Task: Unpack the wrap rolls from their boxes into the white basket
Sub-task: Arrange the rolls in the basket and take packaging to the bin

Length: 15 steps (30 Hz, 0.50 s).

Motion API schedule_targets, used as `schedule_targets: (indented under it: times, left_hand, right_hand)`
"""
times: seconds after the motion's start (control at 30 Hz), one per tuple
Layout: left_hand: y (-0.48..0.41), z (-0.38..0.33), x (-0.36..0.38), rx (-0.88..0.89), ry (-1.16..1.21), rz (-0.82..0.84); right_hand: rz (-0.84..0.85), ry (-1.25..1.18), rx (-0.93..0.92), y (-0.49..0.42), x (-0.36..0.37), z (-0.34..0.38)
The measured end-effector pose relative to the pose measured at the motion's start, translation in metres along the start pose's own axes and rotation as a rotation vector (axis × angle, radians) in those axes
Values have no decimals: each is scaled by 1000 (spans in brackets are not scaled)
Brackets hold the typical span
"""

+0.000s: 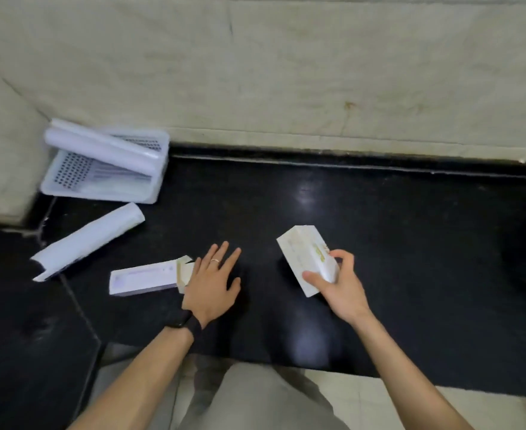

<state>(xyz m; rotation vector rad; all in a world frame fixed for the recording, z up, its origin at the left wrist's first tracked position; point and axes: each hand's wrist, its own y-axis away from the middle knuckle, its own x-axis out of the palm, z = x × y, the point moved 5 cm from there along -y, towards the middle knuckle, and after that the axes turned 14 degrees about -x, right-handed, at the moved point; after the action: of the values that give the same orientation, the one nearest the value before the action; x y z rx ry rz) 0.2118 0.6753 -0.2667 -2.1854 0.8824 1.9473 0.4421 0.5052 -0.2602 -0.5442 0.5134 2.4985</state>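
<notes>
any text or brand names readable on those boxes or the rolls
Nothing can be read.
Box in the right hand: yellow-green print, too blurred.
Open box beside the left hand: faint lines and a small mark, too small.
Roll on the counter and roll in the white basket: no print visible.

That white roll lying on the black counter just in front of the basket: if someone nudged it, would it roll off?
Probably not far. The loose roll looks flattened, with a ragged open end, so it would likely slide or flop rather than roll. It seems papery and light, probably bending if lifted by one end. The glossy counter may let it skid.
</notes>
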Motion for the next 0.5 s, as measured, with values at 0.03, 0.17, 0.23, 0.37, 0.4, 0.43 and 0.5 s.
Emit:
schedule_targets:
  times: [0.03,0.17,0.23,0.37,0.4,0.43,0.5]
  left_hand:
    - [5,30,-9,-76,29,-27]
    - [32,159,-35,-416,119,-93]
    - [49,225,-40,-568,153,-85]
    - [79,342,-39,-812,239,-43]
    - [84,366,-37,-860,263,-34]
    - [88,390,-36,-901,285,-24]
    - [92,432,-33,-968,324,12]
  right_hand:
    - [61,-6,-49,-2,28,22]
    - [305,17,-246,-6,139,107]
    - [418,53,-320,-4,194,143]
    - [603,138,-374,2,299,197]
    - [643,160,-390,3,324,209]
    - [679,187,-405,2,349,222]
    - [735,260,-443,-3,401,248]
